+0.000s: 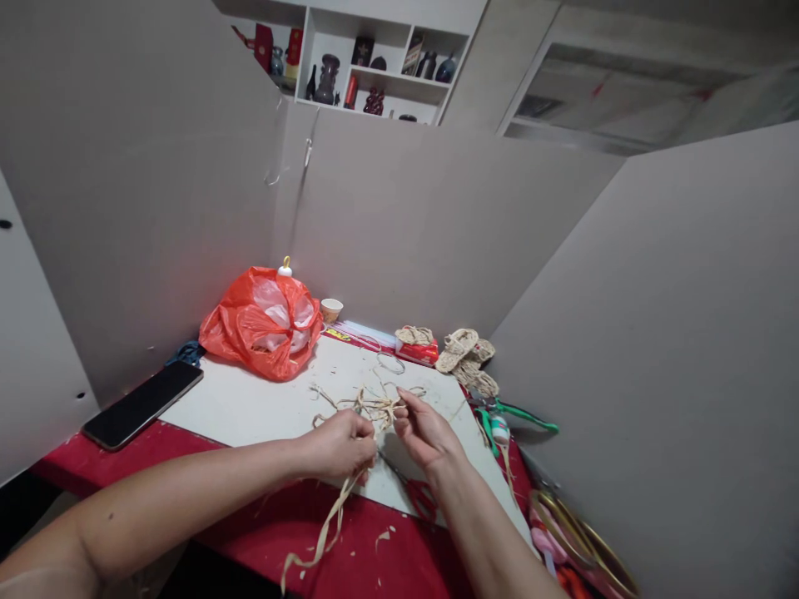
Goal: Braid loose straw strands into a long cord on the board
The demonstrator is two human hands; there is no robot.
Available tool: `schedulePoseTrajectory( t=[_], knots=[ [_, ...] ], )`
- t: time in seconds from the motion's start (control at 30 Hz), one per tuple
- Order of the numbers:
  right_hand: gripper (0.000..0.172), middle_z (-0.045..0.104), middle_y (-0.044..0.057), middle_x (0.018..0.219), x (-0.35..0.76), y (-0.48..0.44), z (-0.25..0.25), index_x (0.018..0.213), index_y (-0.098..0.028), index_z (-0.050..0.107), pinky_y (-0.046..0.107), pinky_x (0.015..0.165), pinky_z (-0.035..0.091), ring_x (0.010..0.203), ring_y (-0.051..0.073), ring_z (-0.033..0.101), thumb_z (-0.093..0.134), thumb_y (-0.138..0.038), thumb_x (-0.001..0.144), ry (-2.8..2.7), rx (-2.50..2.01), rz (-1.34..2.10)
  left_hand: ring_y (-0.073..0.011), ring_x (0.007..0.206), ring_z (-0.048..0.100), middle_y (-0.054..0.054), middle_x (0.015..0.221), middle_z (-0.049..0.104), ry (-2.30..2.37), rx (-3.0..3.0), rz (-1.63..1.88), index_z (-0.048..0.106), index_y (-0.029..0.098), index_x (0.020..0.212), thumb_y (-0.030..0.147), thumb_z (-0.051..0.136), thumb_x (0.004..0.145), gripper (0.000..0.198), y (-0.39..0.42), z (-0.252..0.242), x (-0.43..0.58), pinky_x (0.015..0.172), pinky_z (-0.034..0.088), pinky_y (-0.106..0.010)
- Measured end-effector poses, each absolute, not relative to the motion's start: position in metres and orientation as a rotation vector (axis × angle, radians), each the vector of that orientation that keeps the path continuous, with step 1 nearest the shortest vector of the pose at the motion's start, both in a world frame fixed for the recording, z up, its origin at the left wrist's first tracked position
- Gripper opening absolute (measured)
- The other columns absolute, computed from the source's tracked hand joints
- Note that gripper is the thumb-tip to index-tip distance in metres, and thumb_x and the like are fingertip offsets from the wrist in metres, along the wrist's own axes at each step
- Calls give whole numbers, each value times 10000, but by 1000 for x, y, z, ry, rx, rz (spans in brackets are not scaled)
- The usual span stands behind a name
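Note:
My left hand [342, 443] is closed around pale straw-like strands [330, 524], whose long ends hang down past the table's front edge. Beyond it, my right hand [425, 428] pinches part of a loose, knotted bundle of the same strands [378, 406] between thumb and fingertips. The bundle lies over a white board [250, 416], with thin ends sticking out on several sides. Red-handled scissors [421, 499] rest on the board just below my right hand, their blades pointing toward my left hand.
A red plastic bag [262, 324] and a black phone [143, 405] are on the left. Small woven sandals [465, 353] sit at the back right, near green-handled pliers [524, 414]. A paper cup [331, 310] stands at the back. Grey panels [399, 225] enclose the table.

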State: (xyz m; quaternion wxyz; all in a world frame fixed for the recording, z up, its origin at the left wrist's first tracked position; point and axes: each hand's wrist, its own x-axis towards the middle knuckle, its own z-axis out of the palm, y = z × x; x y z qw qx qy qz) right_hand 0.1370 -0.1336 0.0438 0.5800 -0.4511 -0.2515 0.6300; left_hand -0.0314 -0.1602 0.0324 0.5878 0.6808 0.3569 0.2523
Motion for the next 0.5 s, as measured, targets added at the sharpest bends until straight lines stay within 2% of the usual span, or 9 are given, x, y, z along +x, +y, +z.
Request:
schedulePoseTrajectory(
  t=[0.23, 0.37, 0.4, 0.5],
  knots=[
    [211, 463, -59, 510, 156, -118, 51, 663, -165, 489, 76, 324, 372, 378, 22, 438, 694, -140, 705, -626, -1051, 1554, -112, 364, 492, 21, 398, 504, 766, 1171, 592, 511, 146, 550, 177, 452, 649, 120, -160, 36, -12, 421, 417, -218],
    [252, 411, -76, 463, 162, -106, 56, 602, -147, 500, 92, 294, 330, 348, 16, 369, 747, -162, 645, -704, -1026, 1519, -89, 367, 490, 12, 483, 539, 754, 901, 547, 492, 129, 549, 100, 450, 643, 107, -150, 61, 1, 457, 488, -255],
    [247, 424, -73, 472, 164, -103, 60, 604, -145, 514, 98, 308, 347, 358, 19, 376, 757, -172, 634, -725, -1012, 1502, -79, 367, 483, 5, 512, 549, 748, 856, 547, 495, 122, 560, 85, 443, 655, 114, -144, 68, 3, 463, 497, -257],
    [209, 545, -33, 602, 173, -97, 82, 698, -150, 587, 134, 446, 458, 502, 55, 509, 773, -205, 620, -813, -944, 1439, -72, 376, 479, -8, 520, 538, 715, 752, 586, 476, 117, 575, 55, 396, 696, 158, -124, 83, 12, 454, 494, -232]
  ],
)
